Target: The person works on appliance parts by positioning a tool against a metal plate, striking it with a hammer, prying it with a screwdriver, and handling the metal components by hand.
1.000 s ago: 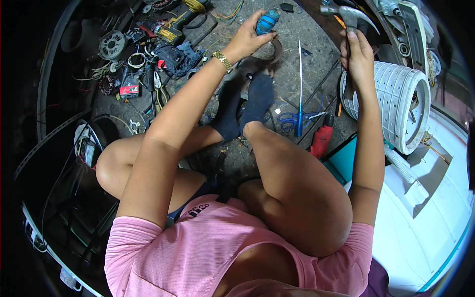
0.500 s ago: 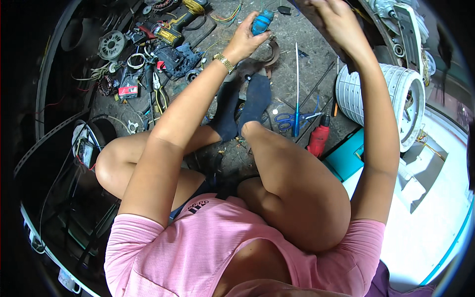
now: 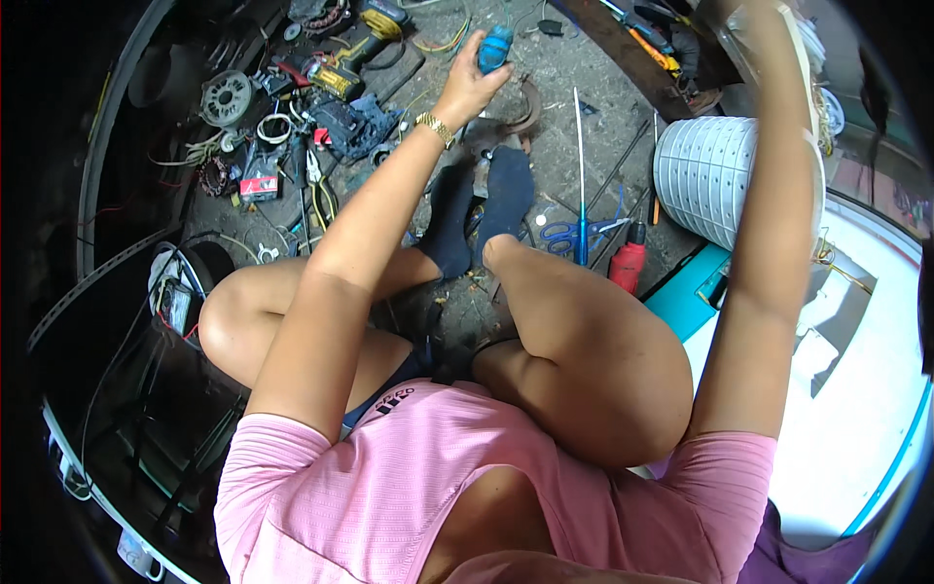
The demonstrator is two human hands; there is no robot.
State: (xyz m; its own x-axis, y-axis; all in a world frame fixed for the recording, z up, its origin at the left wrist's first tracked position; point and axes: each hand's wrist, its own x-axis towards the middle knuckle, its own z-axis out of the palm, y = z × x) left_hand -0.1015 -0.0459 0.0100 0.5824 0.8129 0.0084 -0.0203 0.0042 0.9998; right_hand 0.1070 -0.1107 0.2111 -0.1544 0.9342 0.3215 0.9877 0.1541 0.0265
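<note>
My left hand [image 3: 469, 86] is closed around a small blue roll-shaped object [image 3: 495, 49], held up beyond my feet; its exact kind is unclear. At the upper right, my right hand [image 3: 757, 27] stretches past a white perforated drum [image 3: 705, 175]. Blur and the picture's edge hide its fingers, so what it touches does not show. Below the left hand, a curved rusty metal piece [image 3: 528, 109] lies on the floor.
A long screwdriver [image 3: 582, 229], blue scissors [image 3: 564, 237] and a red tool [image 3: 628, 265] lie right of my feet. Pliers [image 3: 319, 185], a yellow drill [image 3: 342, 73] and motor parts crowd the left. A teal case [image 3: 686, 289] stands beside my right knee.
My right hand has swung right and outward to the top edge, uncovering a dark board with tools on it. My left hand has shifted slightly left, still holding the blue object.
</note>
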